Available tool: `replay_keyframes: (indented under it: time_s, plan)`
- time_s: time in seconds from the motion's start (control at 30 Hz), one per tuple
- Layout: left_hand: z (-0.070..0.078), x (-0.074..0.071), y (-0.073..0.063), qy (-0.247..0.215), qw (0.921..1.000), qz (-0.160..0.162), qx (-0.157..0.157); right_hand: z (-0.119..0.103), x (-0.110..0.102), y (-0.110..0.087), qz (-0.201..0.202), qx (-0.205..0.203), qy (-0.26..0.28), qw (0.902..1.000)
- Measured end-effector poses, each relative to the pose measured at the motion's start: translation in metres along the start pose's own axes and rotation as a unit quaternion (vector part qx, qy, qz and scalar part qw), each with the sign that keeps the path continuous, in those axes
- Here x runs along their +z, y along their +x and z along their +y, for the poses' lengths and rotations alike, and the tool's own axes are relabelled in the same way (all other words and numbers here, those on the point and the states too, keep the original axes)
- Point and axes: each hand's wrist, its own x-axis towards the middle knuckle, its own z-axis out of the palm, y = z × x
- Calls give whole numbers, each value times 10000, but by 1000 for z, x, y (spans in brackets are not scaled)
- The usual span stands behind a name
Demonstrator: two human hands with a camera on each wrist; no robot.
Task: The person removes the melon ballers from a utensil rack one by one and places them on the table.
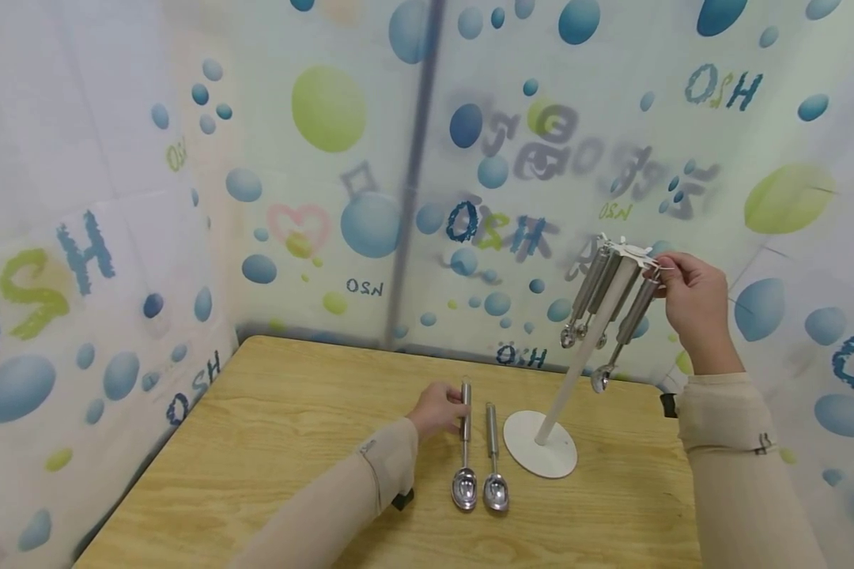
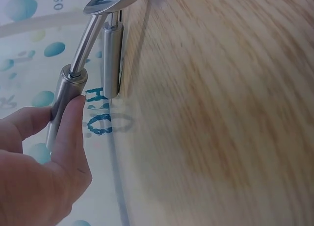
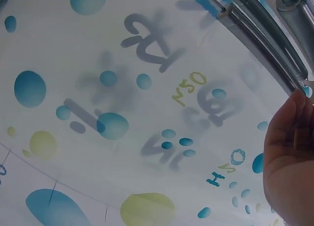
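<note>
My left hand (image 1: 439, 409) pinches the cylindrical handle of a metal scoop (image 1: 466, 450) between thumb and fingers; its shiny oval bowl points to the near side of the table. Close beside it on the right lies a second metal scoop (image 1: 494, 458). In the left wrist view, the thumb and fingers of my left hand (image 2: 46, 169) grip the lower handle. My right hand (image 1: 699, 304) is raised at the top of a white stand (image 1: 541, 444), pinching the handle end of a hanging scoop (image 1: 633, 316) by the rack's hooked rim. The fingertips are partly hidden in the right wrist view.
Several more metal utensils (image 1: 589, 284) hang from the rack's left side. The stand's round base sits on the wooden table (image 1: 313, 427), right of the two scoops. A patterned curtain (image 1: 327, 261) hangs behind the table's far edge and along the sides.
</note>
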Motion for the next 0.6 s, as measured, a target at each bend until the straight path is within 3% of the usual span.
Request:
replay_keyframes:
  time_s: [0.2, 0.6]
  plan:
    - [-3, 0, 3, -171, 9997, -33, -184, -1, -1, 1, -72, 149, -36, 9999]
    - [-7, 3, 11, 237, 9985, 46, -492, -3, -3, 1, -45, 106, -73, 9999]
